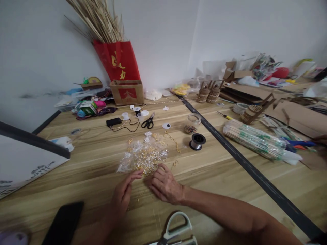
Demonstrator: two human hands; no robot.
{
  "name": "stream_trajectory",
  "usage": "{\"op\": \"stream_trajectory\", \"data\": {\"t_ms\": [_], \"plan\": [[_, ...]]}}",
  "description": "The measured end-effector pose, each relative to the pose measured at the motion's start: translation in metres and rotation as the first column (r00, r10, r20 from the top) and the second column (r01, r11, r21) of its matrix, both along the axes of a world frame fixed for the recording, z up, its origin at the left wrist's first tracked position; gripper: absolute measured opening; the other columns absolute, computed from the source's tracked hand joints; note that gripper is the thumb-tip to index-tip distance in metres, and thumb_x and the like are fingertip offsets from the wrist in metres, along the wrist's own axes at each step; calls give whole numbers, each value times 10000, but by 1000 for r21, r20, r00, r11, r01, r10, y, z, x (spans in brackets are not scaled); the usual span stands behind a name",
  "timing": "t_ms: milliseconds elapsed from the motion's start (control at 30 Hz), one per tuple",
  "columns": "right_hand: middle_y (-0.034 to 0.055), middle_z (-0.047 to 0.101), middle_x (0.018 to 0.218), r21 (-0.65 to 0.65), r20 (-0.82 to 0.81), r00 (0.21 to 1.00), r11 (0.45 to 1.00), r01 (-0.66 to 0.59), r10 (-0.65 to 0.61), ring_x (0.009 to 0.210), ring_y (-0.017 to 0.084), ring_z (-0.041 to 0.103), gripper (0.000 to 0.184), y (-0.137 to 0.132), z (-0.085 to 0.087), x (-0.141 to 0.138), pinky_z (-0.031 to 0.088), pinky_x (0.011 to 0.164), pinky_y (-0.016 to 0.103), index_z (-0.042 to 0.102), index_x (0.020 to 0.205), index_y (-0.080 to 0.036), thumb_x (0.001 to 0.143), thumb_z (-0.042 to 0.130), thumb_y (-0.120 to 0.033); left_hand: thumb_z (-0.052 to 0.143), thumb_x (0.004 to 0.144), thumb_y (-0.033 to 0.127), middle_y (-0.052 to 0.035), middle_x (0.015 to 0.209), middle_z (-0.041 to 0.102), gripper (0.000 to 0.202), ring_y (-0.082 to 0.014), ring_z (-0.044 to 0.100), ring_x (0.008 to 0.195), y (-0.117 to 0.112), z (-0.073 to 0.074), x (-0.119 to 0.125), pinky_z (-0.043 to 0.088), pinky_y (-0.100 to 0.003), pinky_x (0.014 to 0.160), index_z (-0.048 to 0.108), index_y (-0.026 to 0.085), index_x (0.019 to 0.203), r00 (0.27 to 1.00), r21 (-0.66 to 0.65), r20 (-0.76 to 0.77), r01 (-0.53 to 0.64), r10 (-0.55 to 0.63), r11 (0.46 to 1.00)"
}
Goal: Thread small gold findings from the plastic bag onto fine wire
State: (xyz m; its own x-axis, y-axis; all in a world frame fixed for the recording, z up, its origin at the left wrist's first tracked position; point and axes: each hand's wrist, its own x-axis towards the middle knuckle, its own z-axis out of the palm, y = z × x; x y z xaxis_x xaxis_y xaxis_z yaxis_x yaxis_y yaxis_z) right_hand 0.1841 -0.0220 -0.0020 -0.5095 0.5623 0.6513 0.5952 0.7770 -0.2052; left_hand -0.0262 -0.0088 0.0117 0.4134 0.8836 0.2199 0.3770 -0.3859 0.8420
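Note:
A loose pile of small gold and silver metal jewelry findings, some in clear plastic bags, lies on the wooden table. My left hand is at the pile's near edge, its fingers stretched out towards the pieces with nothing visible in them. Beside it, my right hand rests at the pile's near right side with fingers curled under; what they hold, if anything, is hidden. A short gold chain lies beyond the pile. Tiny gold pieces are scattered between my wrists.
White-handled scissors lie close to my body, a dark phone to the left. Farther back are black-handled scissors, a wire spool and a bead jar. Bagged sticks lie right; a white box stands left.

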Motion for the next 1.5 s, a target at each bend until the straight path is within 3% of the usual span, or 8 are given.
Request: {"op": "stream_trajectory", "data": {"t_ms": [167,333,433,633,833,1100,1267,1500], "plan": [[28,560,737,-5,-3,1000,1000,7,-7,748,160,465,114,-1,1,-1,339,942,412,530,806,-161,885,449,-174,406,910,254,-104,1088,641,255,-213,588,1015,-10,7,10,455,-345,907,601,173,1052,984,82,-181,13,2,997],[22,561,735,3,-29,1000,1000,3,-3,737,154,470,97,-1,2,-2,348,930,412,524,828,-163,884,446,-173,437,906,233,-78,896,624,192,-199,559,878,-11,8,20,456,-327,801,616,168,884,963,131,-244,148,-113,980],[18,564,728,30,-45,999,1000,0,1,728,151,469,91,0,2,-2,350,934,410,525,830,-161,880,452,-182,426,911,208,-50,787,598,213,-180,541,792,-10,2,21,446,-306,748,597,171,790,965,149,-228,166,-129,975],[20,574,743,56,-43,999,998,-2,5,737,148,469,96,1,1,-1,344,955,406,532,824,-161,879,462,-198,497,879,198,-31,755,595,162,-160,558,756,-7,-9,19,450,-263,708,600,178,755,989,164,-122,101,-81,981],[20,590,765,49,-35,999,999,-13,15,757,152,481,109,0,0,0,335,957,417,552,866,-167,893,460,-219,564,820,173,-16,684,607,128,-150,590,682,-3,-4,20,472,-235,643,613,172,702,998,202,-19,58,-56,978],[20,575,745,43,4,1000,999,-5,5,760,157,476,113,1,-1,2,324,960,426,550,828,-173,888,463,-213,544,809,167,-14,654,600,155,-144,586,658,-4,-5,22,468,-234,629,597,173,664,998,221,-45,49,-40,974],[23,573,754,37,-3,1000,999,-19,19,761,157,467,97,-1,1,1,328,958,421,553,854,-164,888,467,-193,537,814,189,-26,668,607,153,-156,585,676,-4,-7,21,470,-259,648,602,172,676,998,161,-60,43,-34,986],[28,572,750,5,-59,997,999,-44,44,764,160,457,137,-3,4,0,357,933,410,558,810,-165,896,451,-164,517,816,184,-30,684,608,153,-156,574,691,-6,3,20,453,-269,674,594,164,685,993,67,-107,57,-49,996]]}}
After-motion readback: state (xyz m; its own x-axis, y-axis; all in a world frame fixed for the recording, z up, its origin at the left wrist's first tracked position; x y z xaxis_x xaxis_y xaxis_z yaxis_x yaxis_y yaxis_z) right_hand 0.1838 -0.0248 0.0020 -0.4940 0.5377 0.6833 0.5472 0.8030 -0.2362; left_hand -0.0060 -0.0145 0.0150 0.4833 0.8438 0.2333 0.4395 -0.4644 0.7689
